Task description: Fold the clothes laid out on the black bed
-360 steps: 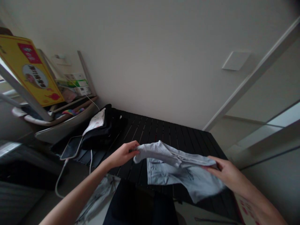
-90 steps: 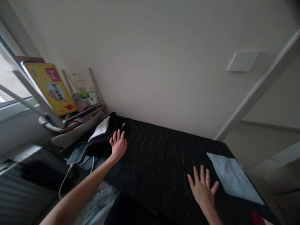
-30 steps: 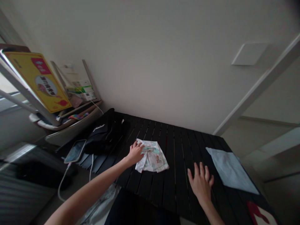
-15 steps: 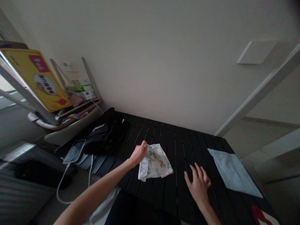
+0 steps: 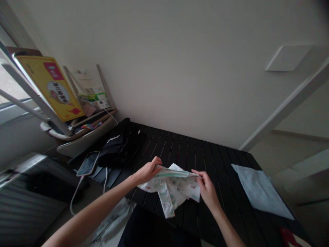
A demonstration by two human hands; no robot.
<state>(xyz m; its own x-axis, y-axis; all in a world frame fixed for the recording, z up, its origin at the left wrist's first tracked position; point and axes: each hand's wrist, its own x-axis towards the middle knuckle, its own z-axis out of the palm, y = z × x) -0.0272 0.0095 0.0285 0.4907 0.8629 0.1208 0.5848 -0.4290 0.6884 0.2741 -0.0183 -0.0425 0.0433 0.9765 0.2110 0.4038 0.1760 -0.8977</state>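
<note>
A small white printed garment (image 5: 180,190) with mint-green trim is stretched between my two hands, over the black slatted table (image 5: 190,151). My left hand (image 5: 151,170) pinches one end of the trimmed edge. At the other end, my right hand (image 5: 206,185) grips the same edge between thumb and fingers. The lower part of the garment hangs loose in folds toward me. Farther right, a flat light grey-blue cloth (image 5: 262,190) lies on the table.
A black item with white lettering (image 5: 115,145) and a phone on a white cable (image 5: 88,163) lie at the left. Behind them stands a chair holding a yellow package (image 5: 55,89). A wall (image 5: 180,68) rises behind the table. A red item (image 5: 290,237) shows at bottom right.
My right hand, earlier open over the table, has moved left and taken hold of the garment. The garment, earlier held at one corner, is now lifted and spread between both hands.
</note>
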